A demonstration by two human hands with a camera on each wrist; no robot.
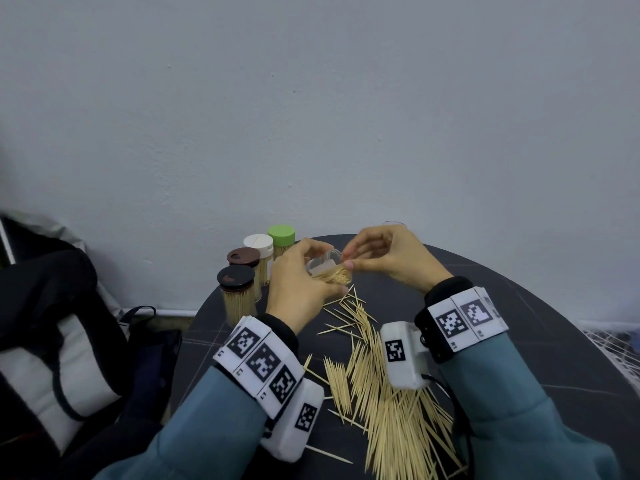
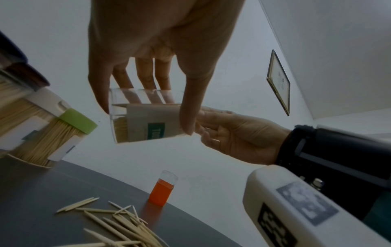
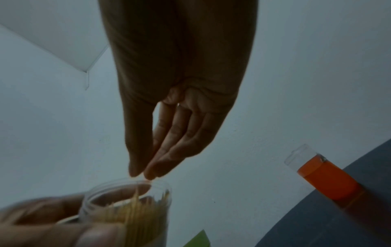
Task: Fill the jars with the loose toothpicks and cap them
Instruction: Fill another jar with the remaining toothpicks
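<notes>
My left hand [image 1: 301, 282] grips a clear, uncapped jar [image 1: 329, 268] tilted toward the right, partly filled with toothpicks; its label shows in the left wrist view [image 2: 146, 123]. My right hand [image 1: 347, 259] is at the jar's mouth [image 3: 127, 192]. Its thumb and straight fingers [image 3: 150, 173] are drawn together, and a thin toothpick appears to run from them down into the jar. Loose toothpicks [image 1: 381, 393] lie scattered over the dark round table [image 1: 519, 323] below both wrists.
Several full capped jars stand at the table's back left: green cap [image 1: 281, 233], white cap [image 1: 258, 244], brown caps [image 1: 243, 257]. A small clear container with an orange lower part [image 2: 161, 192] stands at the far edge behind my right hand. A dark bag [image 1: 52, 323] sits left of the table.
</notes>
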